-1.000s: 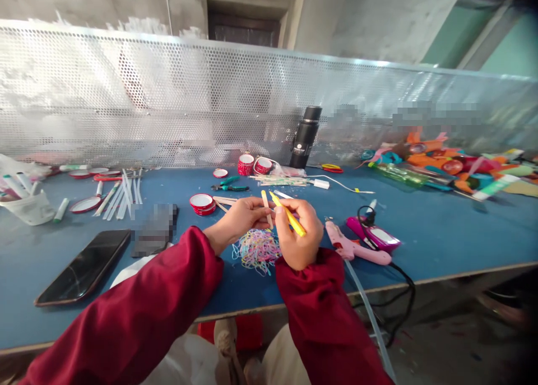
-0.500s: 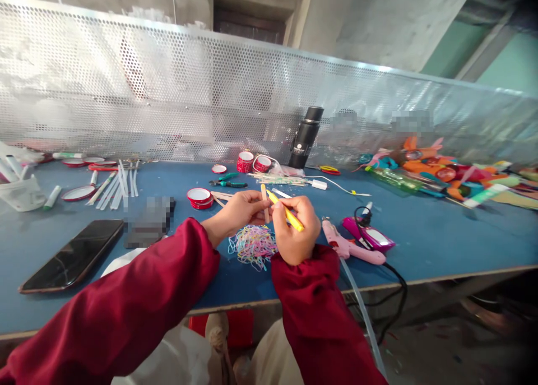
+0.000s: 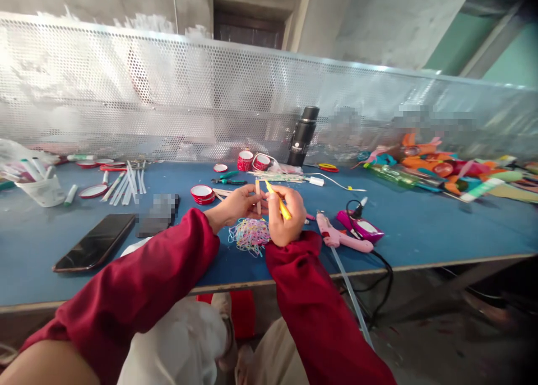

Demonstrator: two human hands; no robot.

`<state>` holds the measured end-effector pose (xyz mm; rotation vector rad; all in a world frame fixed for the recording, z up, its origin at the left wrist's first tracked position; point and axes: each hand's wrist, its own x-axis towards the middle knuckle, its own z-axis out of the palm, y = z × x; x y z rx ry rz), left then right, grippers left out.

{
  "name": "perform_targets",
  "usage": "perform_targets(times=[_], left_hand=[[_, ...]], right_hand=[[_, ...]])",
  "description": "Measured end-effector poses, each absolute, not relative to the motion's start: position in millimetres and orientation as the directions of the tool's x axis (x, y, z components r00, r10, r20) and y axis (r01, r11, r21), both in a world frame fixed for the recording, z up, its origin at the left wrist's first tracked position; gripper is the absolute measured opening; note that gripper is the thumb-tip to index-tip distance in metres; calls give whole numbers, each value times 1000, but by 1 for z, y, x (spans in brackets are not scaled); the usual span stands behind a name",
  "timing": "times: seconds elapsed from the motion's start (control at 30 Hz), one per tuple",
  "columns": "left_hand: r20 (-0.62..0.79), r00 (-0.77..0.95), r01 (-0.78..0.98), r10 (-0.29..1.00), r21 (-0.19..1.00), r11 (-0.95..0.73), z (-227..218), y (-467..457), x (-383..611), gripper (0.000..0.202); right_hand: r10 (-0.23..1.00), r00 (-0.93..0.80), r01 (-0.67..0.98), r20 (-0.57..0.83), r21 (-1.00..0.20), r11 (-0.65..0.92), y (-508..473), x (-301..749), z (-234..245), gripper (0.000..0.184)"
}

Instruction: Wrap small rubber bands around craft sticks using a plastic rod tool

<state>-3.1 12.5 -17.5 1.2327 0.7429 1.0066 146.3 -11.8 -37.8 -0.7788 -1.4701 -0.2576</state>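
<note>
Pinched upright in my left hand [image 3: 240, 204] is a flat wooden craft stick [image 3: 258, 197]. My right hand [image 3: 288, 214] grips a yellow marker [image 3: 282, 204] like a pen, its tip angled toward the upper part of the stick. Whether the tip touches the wood I cannot tell. Below both hands lies a tangled heap of pastel rubber bands [image 3: 249, 237]. More wooden sticks [image 3: 221, 193] poke out behind my left hand, beside a stack of red-rimmed lids [image 3: 202, 194]. To the right of my right hand rests a pink glue gun [image 3: 342, 237] with a clear glue stick in its back.
Two phones, one a black phone [image 3: 96, 244], lie at the left near a cup of markers [image 3: 42, 190] and several glue sticks [image 3: 126, 186]. Behind stand a black flask [image 3: 303, 137] and green-handled pliers [image 3: 229, 179]. Colourful craft pieces [image 3: 437, 163] are piled at the right.
The camera view has shifted slightly, so the table items appear moved. Both hands keep their hold on the stick and the marker, close together as before.
</note>
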Motion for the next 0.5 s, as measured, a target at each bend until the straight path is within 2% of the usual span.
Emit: perform_targets(times=[0.27, 0.5], left_hand=[[127, 387, -229, 913, 973, -39, -19, 14, -2, 34], [130, 384, -232, 914, 972, -40, -17, 12, -1, 40]], right_hand=[[247, 139, 657, 959, -276, 701, -6, 145, -38, 7], [351, 138, 607, 926, -359, 709, -8, 144, -42, 8]])
